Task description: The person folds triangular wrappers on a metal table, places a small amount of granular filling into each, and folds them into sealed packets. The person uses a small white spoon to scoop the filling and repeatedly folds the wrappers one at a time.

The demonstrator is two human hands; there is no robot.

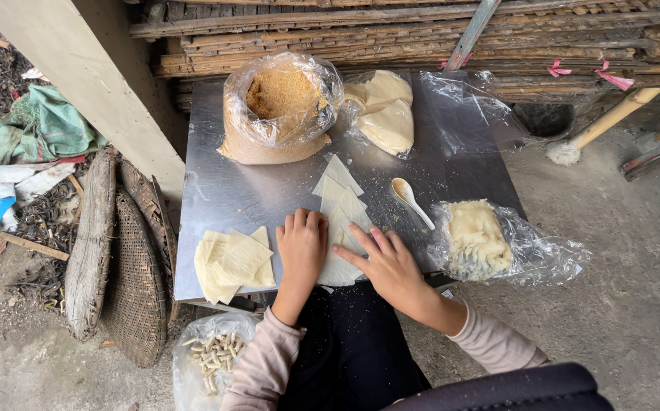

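Both hands rest flat and open on a row of pale dough sheets [339, 221] at the near edge of the metal bench [215, 190]. The left hand [300, 243] lies palm down, fingers together, on the near end of the row. The right hand [387, 262] lies beside it with fingers spread, its fingertips on the same sheets. Neither hand grasps anything.

The row runs from the near edge toward the bench centre. A second stack of sheets [232, 262] lies at the near left corner. A white spoon [410, 199] lies just right of the row. An open bag of brown crumbs [280, 106] stands at the far edge, with a bag of sheets [385, 114] beside it. A bag of pale paste [478, 237] overhangs the near right corner.
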